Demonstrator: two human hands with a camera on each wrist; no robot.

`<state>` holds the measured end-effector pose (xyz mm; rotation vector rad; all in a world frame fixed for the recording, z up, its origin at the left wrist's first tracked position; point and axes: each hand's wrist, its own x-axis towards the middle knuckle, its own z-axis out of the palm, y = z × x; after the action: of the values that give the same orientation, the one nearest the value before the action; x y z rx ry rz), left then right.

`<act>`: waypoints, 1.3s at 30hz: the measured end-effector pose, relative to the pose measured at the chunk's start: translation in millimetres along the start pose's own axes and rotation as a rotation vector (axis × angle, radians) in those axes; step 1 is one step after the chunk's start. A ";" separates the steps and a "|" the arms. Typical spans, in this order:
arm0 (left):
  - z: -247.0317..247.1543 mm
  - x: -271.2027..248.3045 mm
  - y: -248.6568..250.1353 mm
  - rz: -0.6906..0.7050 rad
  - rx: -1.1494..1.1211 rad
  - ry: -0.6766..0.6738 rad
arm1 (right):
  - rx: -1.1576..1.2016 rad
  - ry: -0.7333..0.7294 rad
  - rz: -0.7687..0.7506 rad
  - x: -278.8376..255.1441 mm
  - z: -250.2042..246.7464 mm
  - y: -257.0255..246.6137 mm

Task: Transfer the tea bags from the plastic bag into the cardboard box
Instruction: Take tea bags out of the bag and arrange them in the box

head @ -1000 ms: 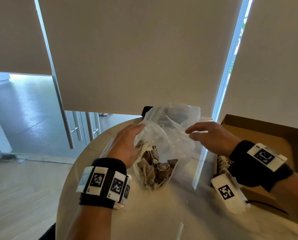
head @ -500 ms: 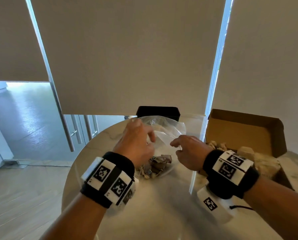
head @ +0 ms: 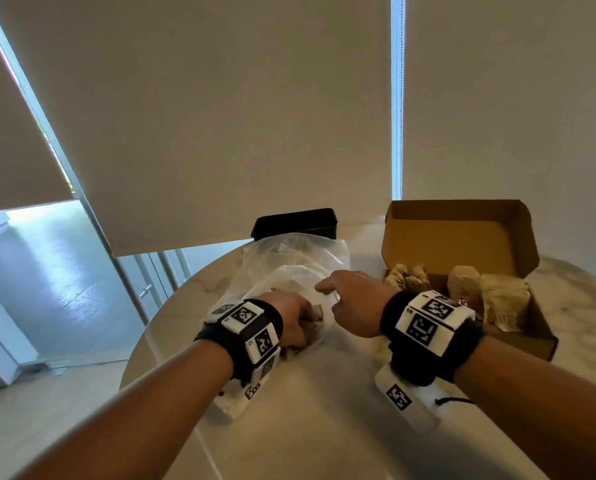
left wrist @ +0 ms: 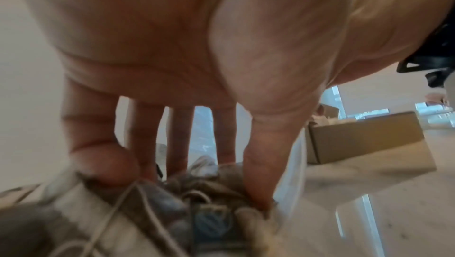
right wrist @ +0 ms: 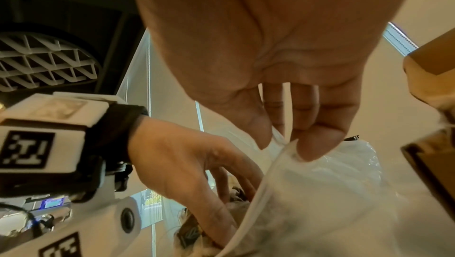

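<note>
- The left hand (head: 291,322) reaches into the mouth of the plastic bag (head: 289,268), fingers (left wrist: 145,140) and thumb curled down around a clump of tea bags (left wrist: 197,202), apparently gathering a handful to lift out.
- The right hand (head: 353,306) pinches the rim of the plastic bag between thumb and fingertips (right wrist: 317,142), holding the opening up and apart so the other hand has room to work.
- The plastic bag lies on the round marble surface (head: 324,427) near its far edge, its mouth turned toward the person and its loose end trailing toward a black container (head: 294,223) behind it.
- The cardboard box (head: 462,244) stands open just right of the plastic bag, toward the far right edge of the surface, its lid propped upright at the back; that keeps the carry short and the drop unobstructed.
- Some tea bags (head: 407,277) already sit inside the cardboard box beside larger paper-wrapped packets (head: 494,296), so the transfer looks partly done, while a tangle of bags and strings remains in the plastic.
- The strings may snag one another on the way out.
</note>
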<state>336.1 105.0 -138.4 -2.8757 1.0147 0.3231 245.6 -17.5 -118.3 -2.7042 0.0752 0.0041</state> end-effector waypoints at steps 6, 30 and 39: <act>7.9 5.5 0.5 0.014 -0.031 0.100 | 0.043 -0.021 -0.013 -5.7 2.6 12.4; -58.9 -47.0 1.2 0.569 -1.007 0.418 | 0.430 0.080 -0.141 -15.5 -22.9 23.7; -33.6 -12.2 24.6 0.622 -1.426 0.316 | 1.256 0.206 -0.100 -20.2 -24.0 50.3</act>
<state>317.2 88.6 -103.0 -3.6216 2.5873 0.9787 222.6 -72.1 -117.6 -1.4422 -0.0044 -0.2603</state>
